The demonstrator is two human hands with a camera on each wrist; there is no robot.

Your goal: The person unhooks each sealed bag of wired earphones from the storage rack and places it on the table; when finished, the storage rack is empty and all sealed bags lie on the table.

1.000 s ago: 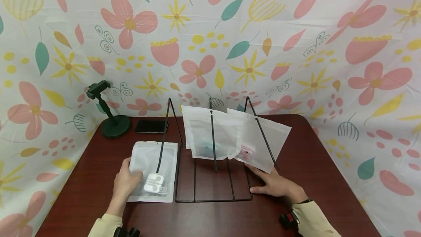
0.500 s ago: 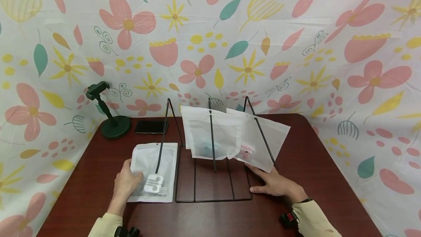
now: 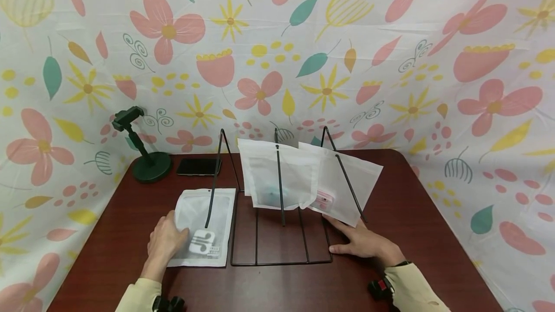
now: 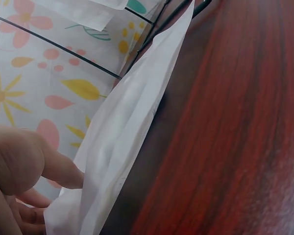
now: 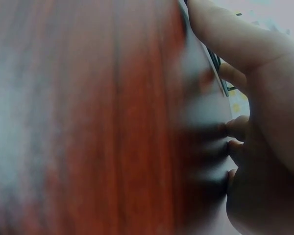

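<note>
A white zip pouch (image 3: 220, 215) with a pair of white earphones (image 3: 202, 241) showing through it is at the left of a black wire rack (image 3: 282, 264). My left hand (image 3: 166, 240) pinches the pouch's left edge; in the left wrist view the thumb (image 4: 63, 169) presses one face while fingers curl behind. One rack prong overlaps the pouch in the head view. On the rack's other prongs hang a front pouch (image 3: 260, 172) with something pale blue inside and a tilted pouch (image 3: 349, 177) with a pink item. My right hand (image 3: 362, 243) rests flat by the base's right side, thumb at its corner.
A black phone (image 3: 197, 167) lies behind the left pouch. Beside it stands a dark green phone stand (image 3: 151, 165) on a round base. The brown table (image 3: 427, 235) ends against a flower-printed cloth (image 3: 277, 37).
The left pouch's upper left corner has shifted slightly to the right, with small movement of my left hand. The right hand and the rack look still.
</note>
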